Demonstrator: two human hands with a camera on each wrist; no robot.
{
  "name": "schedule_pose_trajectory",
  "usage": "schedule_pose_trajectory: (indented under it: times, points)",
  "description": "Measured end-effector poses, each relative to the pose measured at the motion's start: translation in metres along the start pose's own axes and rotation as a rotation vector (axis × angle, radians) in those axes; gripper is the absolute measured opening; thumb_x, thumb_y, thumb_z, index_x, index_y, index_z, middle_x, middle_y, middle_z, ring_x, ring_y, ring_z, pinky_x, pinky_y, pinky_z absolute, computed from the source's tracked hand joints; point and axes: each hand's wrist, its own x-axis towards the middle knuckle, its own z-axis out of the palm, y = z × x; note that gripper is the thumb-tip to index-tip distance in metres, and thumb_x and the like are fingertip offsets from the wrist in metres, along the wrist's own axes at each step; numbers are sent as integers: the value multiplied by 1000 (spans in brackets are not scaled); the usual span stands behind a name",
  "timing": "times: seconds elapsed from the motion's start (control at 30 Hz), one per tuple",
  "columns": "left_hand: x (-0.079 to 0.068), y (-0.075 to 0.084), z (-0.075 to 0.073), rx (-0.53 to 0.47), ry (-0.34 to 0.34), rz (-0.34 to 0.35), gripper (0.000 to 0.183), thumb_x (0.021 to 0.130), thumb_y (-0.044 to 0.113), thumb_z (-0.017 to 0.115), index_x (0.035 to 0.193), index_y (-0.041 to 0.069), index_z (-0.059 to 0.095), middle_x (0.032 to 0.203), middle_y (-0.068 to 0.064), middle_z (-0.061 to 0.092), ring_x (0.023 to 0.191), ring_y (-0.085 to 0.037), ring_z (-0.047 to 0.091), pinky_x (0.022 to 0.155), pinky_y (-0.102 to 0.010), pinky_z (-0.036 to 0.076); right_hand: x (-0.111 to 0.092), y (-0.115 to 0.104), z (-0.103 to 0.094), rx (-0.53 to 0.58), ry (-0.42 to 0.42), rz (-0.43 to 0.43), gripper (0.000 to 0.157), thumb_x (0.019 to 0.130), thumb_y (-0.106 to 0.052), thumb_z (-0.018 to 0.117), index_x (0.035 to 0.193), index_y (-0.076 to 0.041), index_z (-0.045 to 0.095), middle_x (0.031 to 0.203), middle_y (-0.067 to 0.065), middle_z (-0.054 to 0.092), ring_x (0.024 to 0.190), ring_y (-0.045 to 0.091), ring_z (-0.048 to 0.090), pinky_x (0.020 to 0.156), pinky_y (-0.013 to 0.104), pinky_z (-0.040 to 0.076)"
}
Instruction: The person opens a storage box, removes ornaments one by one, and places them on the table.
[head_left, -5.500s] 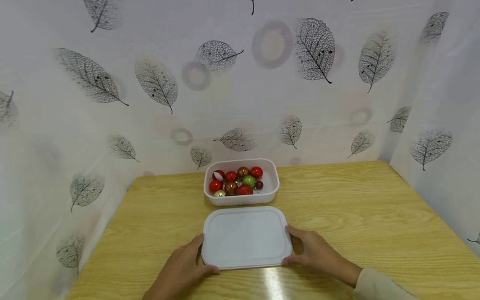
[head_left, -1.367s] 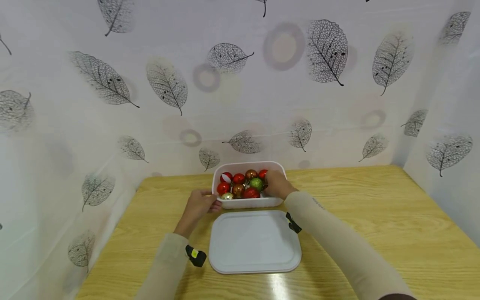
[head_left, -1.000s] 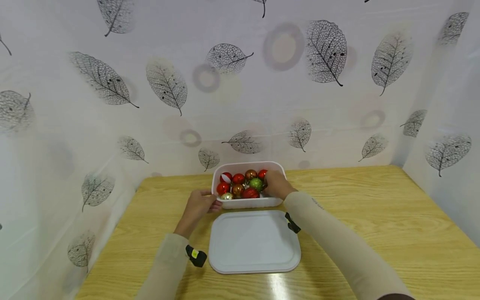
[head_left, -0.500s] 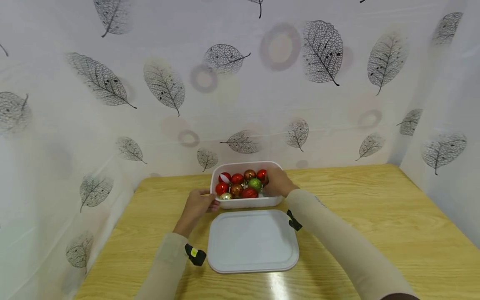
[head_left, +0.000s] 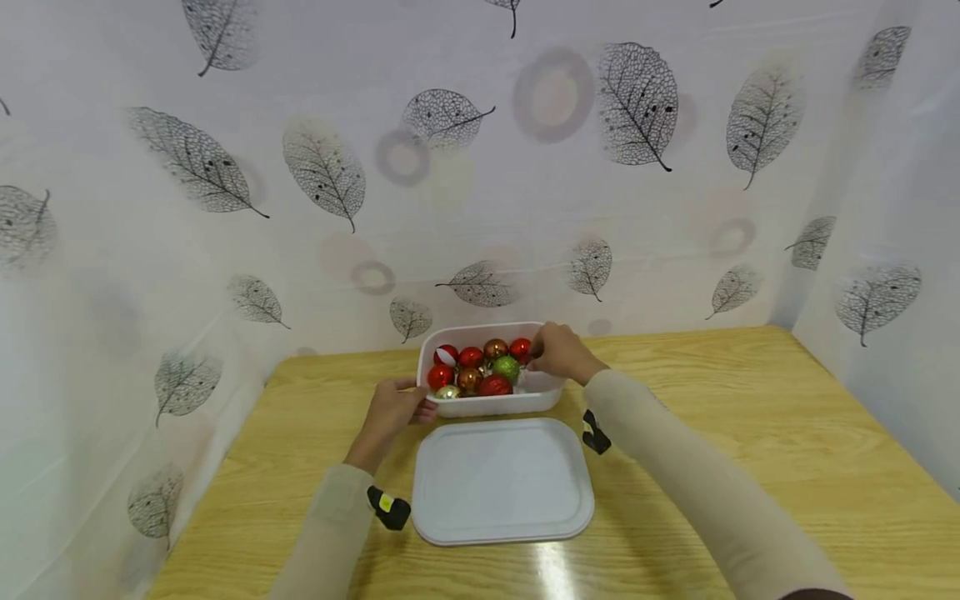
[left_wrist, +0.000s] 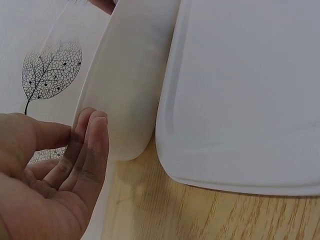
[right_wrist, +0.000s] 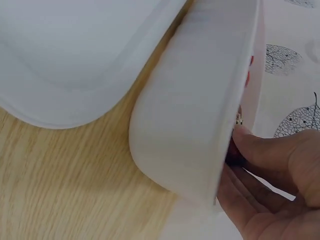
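Note:
A white plastic box [head_left: 491, 406] stands at the back of the table and holds several Christmas balls: red ones [head_left: 495, 385], brown-gold ones [head_left: 469, 380], a glittery green one [head_left: 506, 367] and a pale gold one [head_left: 448, 392]. My left hand [head_left: 393, 410] grips the box's front left corner, thumb at the rim and fingers against the outer wall. Over the box's right end, my right hand [head_left: 558, 352] pinches a small dark red Christmas ball [right_wrist: 234, 154] with a gold cap. That ball is mostly hidden by the fingers and the box wall.
A white lid [head_left: 502, 479] lies flat on the wooden table [head_left: 712, 417], close in front of the box. Behind the table hangs a white curtain [head_left: 480, 200] with a leaf print. Each wrist wears a small black camera [head_left: 389, 507].
Both hands have left the lid's sides; the left has taken hold of the box corner. My right hand reached into the box and has now lifted slightly with the small dark red ball.

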Motion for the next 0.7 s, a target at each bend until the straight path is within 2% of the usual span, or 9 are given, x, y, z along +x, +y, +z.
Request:
schedule_pose_trajectory:
  times: [0.23, 0.47, 0.7]
  points:
    - [0, 0, -2, 0, -5, -10, 40, 102, 8, 58, 135, -14, 53, 82, -16, 72, 66, -17, 71, 67, -31, 64, -8, 7, -18, 138, -28, -31, 19, 89, -3, 75, 104, 8, 75, 97, 18, 75, 82, 24, 70, 73, 35, 62]
    - [2, -3, -4, -10, -2, -1, 40, 102, 7, 58, 135, -15, 53, 83, -17, 72, 67, -18, 71, 67, -30, 64, -18, 18, -36, 181, 14, -29, 17, 90, -5, 74, 103, 6, 76, 97, 17, 75, 85, 26, 70, 73, 34, 62]
    - [3, -3, -3, -29, -12, 6, 40, 102, 6, 58, 134, -17, 52, 80, -14, 72, 65, -16, 70, 68, -31, 64, -32, 36, -52, 214, 14, 1, 22, 92, -6, 73, 110, 7, 74, 102, 18, 75, 91, 36, 72, 76, 37, 63]
